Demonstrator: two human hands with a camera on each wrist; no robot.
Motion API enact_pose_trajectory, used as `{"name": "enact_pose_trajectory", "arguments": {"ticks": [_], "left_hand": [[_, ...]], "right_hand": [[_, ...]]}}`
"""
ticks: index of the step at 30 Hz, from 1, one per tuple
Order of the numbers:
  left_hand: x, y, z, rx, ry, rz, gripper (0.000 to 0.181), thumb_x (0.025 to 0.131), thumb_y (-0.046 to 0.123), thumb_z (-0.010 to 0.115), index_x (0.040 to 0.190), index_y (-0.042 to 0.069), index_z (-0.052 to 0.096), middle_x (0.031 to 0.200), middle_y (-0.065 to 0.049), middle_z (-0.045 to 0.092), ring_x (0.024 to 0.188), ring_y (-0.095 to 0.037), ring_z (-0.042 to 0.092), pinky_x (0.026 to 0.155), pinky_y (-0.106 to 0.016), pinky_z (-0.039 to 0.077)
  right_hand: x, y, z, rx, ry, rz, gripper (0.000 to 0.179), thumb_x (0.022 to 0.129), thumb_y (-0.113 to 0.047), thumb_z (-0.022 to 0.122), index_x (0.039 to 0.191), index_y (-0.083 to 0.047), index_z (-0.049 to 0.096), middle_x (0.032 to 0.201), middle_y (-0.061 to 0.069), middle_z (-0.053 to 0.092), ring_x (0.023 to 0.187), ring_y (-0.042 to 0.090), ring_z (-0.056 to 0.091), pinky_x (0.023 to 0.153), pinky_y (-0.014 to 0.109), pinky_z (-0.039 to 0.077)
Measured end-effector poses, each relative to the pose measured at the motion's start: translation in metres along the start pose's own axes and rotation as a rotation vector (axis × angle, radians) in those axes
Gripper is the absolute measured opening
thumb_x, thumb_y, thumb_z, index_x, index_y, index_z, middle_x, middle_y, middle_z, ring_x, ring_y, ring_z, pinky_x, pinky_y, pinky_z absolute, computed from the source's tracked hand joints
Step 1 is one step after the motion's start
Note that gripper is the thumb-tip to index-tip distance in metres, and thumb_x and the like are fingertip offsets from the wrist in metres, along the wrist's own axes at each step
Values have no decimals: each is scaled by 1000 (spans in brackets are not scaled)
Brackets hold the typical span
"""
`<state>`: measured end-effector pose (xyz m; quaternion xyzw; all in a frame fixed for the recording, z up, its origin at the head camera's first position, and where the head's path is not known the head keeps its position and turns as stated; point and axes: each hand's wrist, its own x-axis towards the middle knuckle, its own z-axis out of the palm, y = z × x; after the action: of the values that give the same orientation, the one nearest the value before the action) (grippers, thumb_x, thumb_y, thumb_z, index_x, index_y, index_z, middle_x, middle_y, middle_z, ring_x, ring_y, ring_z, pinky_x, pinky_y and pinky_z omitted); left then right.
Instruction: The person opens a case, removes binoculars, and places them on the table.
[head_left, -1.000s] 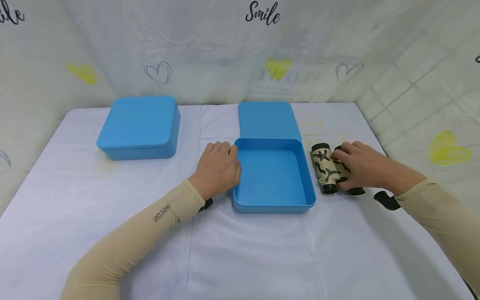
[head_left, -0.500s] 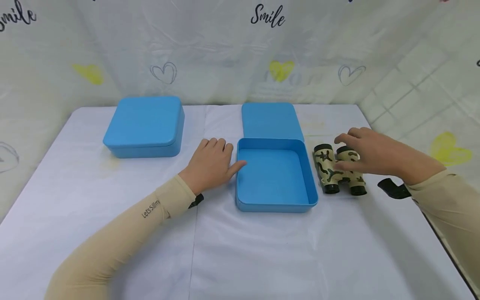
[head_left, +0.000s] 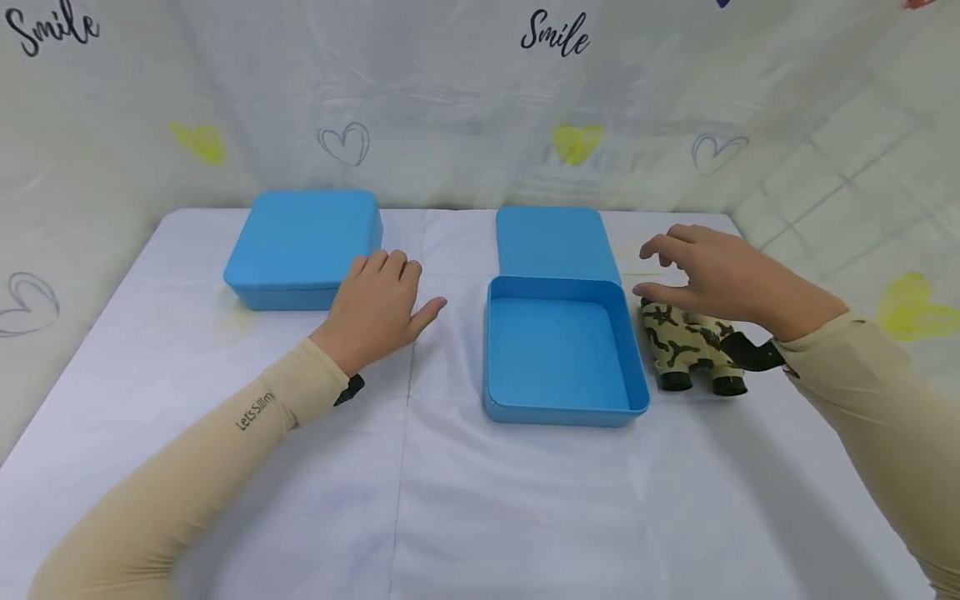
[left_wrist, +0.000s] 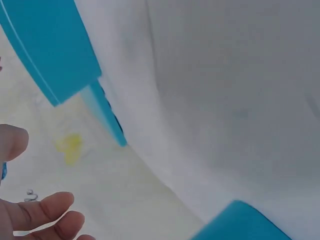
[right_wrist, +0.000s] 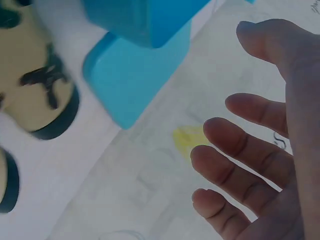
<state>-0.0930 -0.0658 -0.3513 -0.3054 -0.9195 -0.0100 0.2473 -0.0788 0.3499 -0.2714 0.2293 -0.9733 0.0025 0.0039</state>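
In the head view my left hand (head_left: 373,310) hovers over the cloth beside the closed blue box (head_left: 307,242), its fingertips overlapping that box's right corner. Its thumb is spread and it holds nothing. My right hand (head_left: 723,273) is raised above the camouflage binoculars (head_left: 678,340), fingers loosely bent around nothing. The binoculars lie on the table with their far ends hidden behind the hand and wrist. Between the hands sits an open blue box (head_left: 558,346) with nothing inside. Its lid (head_left: 557,242) lies flat behind it. The right wrist view shows spread fingers (right_wrist: 232,137) apart from the binoculars (right_wrist: 40,75).
A white cloth (head_left: 480,508) covers the table. Behind it hangs a pale curtain (head_left: 450,108) printed with hearts and words, which also runs along the right side.
My right hand has let go of the binoculars and risen above them. My left hand has left the open box's rim and moved left toward the closed box.
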Motion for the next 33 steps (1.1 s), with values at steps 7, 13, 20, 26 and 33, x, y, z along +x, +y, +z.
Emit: {"name": "enact_pose_trajectory", "arguments": {"ticks": [7,13,20,26,33], "left_hand": [[-7,-31,2,-9,86,-28,48,97,45,66,94,-3,60,86,-17,58,78,-36,54,71,-46,44],[-14,-56,3,-39,121,-90,47,97,41,67,103,-5,62,96,-22,63,90,-41,58,79,-52,47],[-19,-79,1,-93,145,-168,43,96,34,67,110,-6,62,105,-27,65,100,-47,58,83,-57,46],[-26,-99,-2,-73,158,-193,46,97,34,66,113,-9,61,108,-29,65,103,-49,57,81,-58,45],[-36,-122,-1,-14,170,-222,51,98,38,64,115,-10,61,109,-31,64,101,-51,57,77,-58,45]], "right_hand": [[28,-17,-4,83,74,26,44,94,-36,75,126,-6,66,112,17,67,93,30,66,77,48,59],[53,-27,-1,174,164,-10,36,94,-28,75,122,-7,67,106,13,66,93,25,61,73,41,51],[80,-38,8,259,229,-42,34,97,-28,72,121,-4,67,103,14,69,92,25,61,77,41,49],[101,-52,13,345,268,-36,35,99,-30,69,123,-4,67,102,14,69,90,26,61,79,40,48],[122,-68,19,498,307,16,34,101,-35,65,122,-7,66,97,12,66,86,21,57,78,35,45]]}}
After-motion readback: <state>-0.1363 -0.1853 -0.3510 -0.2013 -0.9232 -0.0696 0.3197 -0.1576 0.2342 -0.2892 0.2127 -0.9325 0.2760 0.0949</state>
